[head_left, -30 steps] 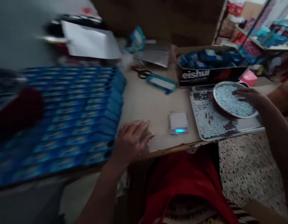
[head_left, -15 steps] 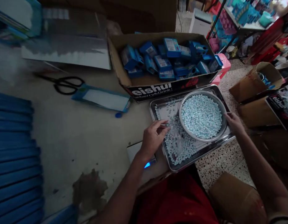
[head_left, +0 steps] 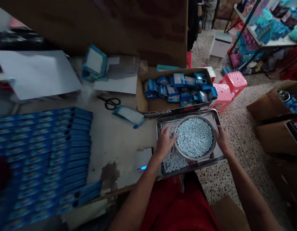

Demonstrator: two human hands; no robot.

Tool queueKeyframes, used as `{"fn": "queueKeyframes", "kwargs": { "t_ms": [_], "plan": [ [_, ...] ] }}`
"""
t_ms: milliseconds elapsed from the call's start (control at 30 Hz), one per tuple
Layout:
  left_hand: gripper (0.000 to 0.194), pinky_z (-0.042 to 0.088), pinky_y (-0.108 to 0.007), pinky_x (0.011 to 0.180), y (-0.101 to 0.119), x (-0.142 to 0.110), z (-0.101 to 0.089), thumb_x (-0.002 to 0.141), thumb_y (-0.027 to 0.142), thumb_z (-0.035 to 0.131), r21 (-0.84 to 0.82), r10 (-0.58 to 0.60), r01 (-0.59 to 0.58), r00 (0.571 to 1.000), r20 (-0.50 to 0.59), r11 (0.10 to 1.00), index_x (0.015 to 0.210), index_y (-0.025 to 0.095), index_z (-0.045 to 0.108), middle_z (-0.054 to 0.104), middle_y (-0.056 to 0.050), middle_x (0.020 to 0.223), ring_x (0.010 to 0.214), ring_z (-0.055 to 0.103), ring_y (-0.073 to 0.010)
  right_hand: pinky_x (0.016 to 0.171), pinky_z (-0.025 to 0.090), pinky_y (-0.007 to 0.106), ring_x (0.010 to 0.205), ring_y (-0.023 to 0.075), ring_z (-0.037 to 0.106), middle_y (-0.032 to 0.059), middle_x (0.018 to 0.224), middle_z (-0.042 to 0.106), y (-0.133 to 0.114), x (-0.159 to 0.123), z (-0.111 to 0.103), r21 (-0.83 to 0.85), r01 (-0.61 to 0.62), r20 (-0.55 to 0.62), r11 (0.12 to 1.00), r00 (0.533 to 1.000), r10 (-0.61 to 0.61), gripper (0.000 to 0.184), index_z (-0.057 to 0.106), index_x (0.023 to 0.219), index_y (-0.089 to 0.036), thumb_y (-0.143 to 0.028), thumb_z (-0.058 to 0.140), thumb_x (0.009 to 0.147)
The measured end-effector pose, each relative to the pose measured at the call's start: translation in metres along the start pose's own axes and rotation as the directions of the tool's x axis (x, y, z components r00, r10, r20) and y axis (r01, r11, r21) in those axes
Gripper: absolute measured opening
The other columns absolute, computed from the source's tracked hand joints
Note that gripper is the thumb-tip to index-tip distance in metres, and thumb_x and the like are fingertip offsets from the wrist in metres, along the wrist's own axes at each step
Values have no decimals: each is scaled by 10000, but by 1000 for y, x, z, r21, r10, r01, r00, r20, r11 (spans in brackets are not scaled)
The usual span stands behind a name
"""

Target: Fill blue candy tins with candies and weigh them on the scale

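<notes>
A round metal bowl (head_left: 177,150) full of small pale-blue and white pellets (head_left: 194,137) sits in a rectangular metal tray (head_left: 217,119). Loose pellets of the same kind lie on the tray's left side. My left hand (head_left: 165,140) is over that side, thumb at the bowl's left rim and fingers apart from it; nothing is visible in it. At the opposite side, my right hand (head_left: 222,138) grips the bowl's right rim, its fingertips partly hidden. Left of the tray, partly behind my left forearm, is a small scale (head_left: 143,158) with a lit blue display.
Behind the tray stands a cardboard carton (head_left: 158,104) of small blue boxes. Black-handled scissors (head_left: 111,103) and a flattened blue package (head_left: 128,115) lie left of it. Stacked blue boxes (head_left: 76,154) fill the left. Pink stools (head_left: 235,80) and more cartons (head_left: 273,106) stand at right.
My view has swung left, showing more of the stacked blue boxes. My left hand has gone from pinching over the loose pellets to the bowl's rim. The bowl sits slightly farther left in the tray.
</notes>
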State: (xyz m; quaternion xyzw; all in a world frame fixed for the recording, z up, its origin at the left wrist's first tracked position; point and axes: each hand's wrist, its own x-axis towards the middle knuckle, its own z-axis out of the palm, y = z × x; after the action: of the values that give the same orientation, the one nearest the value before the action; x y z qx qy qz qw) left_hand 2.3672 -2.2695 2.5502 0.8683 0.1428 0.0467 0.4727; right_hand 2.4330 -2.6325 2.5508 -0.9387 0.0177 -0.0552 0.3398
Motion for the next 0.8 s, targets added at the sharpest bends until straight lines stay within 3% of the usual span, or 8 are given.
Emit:
{"fn": "queueKeyframes", "kwargs": {
  "t_ms": [100,167,267,333,467,600,700,800],
  "plan": [
    [422,560,-506,1187,7,19,-36,936,355,763,136,149,-133,983,-111,982,1334,216,768,771,-151,1321,1297,716,-352,1031,583,563,1102,334,704,167,1199,750,-29,29,0,43,145,6,989,989,-145,416,765,1215,-216,-527,548,1043],
    [373,590,-488,1125,6,49,-59,953,361,745,175,170,-142,972,-161,974,1295,218,781,796,-133,1245,1200,752,-337,951,612,506,1027,307,722,139,1139,762,-57,53,8,87,220,26,972,975,-223,347,769,1177,-231,-491,568,1065],
    [344,625,-441,1014,2,119,-80,903,324,777,118,72,-48,975,-212,992,1224,205,774,817,-106,1165,1047,786,-298,890,614,449,962,277,722,119,1094,763,-102,96,25,107,303,60,947,949,-310,269,756,1173,-229,-412,584,1077],
    [284,626,-395,972,2,175,-80,881,264,771,30,-29,38,967,-254,999,1154,189,750,817,-93,1117,993,789,-264,931,604,453,1000,280,715,127,1117,759,-126,132,35,58,333,65,941,939,-336,262,735,1228,-213,-344,573,1070],
    [230,599,-339,967,19,280,-50,897,193,757,-69,-118,103,957,-266,992,1110,171,671,794,-101,1135,1011,772,-226,1106,543,504,1239,337,651,209,1319,716,-153,216,43,-183,286,61,940,958,-280,467,650,1406,-129,-134,540,952],
    [521,576,-400,1011,52,357,5,833,295,918,-43,-188,183,963,-191,982,1234,150,619,772,-169,1221,1128,764,-312,1158,497,575,1346,411,562,263,1505,629,-159,293,56,-410,271,190,871,959,-209,652,583,1529,-90,-53,561,878],
    [824,532,-499,1082,66,391,40,709,363,1029,-36,-284,282,954,-98,959,1337,108,560,716,-276,1331,1302,696,-444,1046,534,557,1223,404,614,255,1451,664,-163,320,69,-459,302,311,836,936,-167,639,634,1499,-108,2,505,883],
    [812,517,-504,1096,55,395,55,671,301,1028,-107,-285,282,959,-6,953,1310,114,564,704,-265,1323,1312,675,-445,992,535,510,1157,378,625,213,1344,715,-171,312,73,-424,418,378,803,888,-262,517,738,1369,-168,-18,500,935]
  ]
}}
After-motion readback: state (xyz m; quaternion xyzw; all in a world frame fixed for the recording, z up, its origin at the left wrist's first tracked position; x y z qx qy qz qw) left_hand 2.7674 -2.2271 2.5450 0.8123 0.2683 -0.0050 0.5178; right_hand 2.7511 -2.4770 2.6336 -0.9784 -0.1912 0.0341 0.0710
